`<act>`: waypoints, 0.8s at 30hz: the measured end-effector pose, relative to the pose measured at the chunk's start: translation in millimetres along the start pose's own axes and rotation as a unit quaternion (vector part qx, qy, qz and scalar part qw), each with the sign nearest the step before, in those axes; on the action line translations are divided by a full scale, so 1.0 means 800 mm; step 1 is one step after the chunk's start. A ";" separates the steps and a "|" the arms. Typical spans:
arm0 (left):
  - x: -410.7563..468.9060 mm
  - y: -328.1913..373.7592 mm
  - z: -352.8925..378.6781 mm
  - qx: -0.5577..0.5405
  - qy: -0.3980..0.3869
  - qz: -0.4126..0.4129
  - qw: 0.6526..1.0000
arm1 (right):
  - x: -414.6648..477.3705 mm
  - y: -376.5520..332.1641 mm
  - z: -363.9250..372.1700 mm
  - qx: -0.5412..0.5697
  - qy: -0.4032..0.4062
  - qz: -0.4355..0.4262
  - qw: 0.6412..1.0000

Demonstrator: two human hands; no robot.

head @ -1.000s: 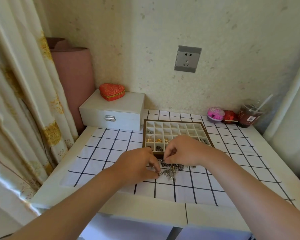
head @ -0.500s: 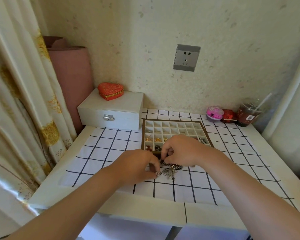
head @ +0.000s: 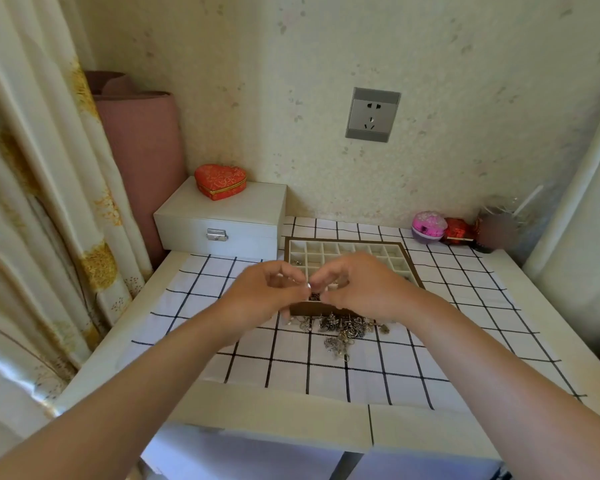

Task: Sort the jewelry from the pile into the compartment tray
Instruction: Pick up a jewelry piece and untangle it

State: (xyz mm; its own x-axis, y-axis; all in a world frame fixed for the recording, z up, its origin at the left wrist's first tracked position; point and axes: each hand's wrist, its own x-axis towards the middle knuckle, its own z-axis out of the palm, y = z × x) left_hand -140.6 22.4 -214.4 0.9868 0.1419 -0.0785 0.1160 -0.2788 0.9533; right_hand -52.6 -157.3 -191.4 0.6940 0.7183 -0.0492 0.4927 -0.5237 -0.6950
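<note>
Pinching a small silver piece (head: 308,285) between them, the left hand (head: 260,292) and the right hand (head: 357,289) meet fingertip to fingertip, the other fingers curled in. What sort of piece it is, I cannot tell; it is too small.

Right under the fingertips sits the near part of the tray (head: 326,241), with a dark item in the compartment just below them. The pile (head: 343,329) lies just on the person's side of the fingers, against the tray's near wall.

The step looks like freeing or checking one piece before dropping it. It would go best with one hand letting go first. The other can then lower the piece close into a single compartment, so that it does not bounce into the next one or trail a tangled bit from the pile.

Below the fingers a checked cloth (head: 378,368) covers a pale table (head: 274,403). Beyond and to the left stands a white box (head: 222,220) with a red heart box (head: 220,180) on it. Farther off are a curtain (head: 32,202) and a wall socket (head: 373,114).
</note>
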 end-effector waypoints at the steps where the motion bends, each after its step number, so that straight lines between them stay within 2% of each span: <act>1: 0.002 0.003 -0.005 -0.029 0.011 -0.022 0.999 | 0.002 -0.001 -0.001 0.031 0.018 -0.004 0.999; 6: 0.015 0.004 -0.012 -0.134 -0.001 -0.056 0.989 | 0.008 -0.014 0.000 0.159 0.094 -0.005 0.983; 10: 0.029 0.008 -0.010 -0.191 -0.025 -0.061 0.979 | 0.018 -0.015 0.000 0.176 0.143 0.003 0.974; 16: 0.047 0.017 -0.015 -0.154 -0.014 -0.050 0.987 | 0.036 -0.012 -0.004 0.201 0.154 0.014 0.967; 24: 0.076 0.015 -0.026 -0.184 -0.003 -0.057 0.981 | 0.072 -0.006 -0.009 0.176 0.174 0.022 0.969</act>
State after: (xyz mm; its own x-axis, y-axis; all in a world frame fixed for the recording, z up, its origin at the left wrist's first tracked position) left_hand -81.4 47.3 -202.0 0.9707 0.1457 -0.1909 0.1773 0.1009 0.9790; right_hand -11.3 -116.6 -185.5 0.8755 0.4683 0.1188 0.2925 -0.3179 -0.9019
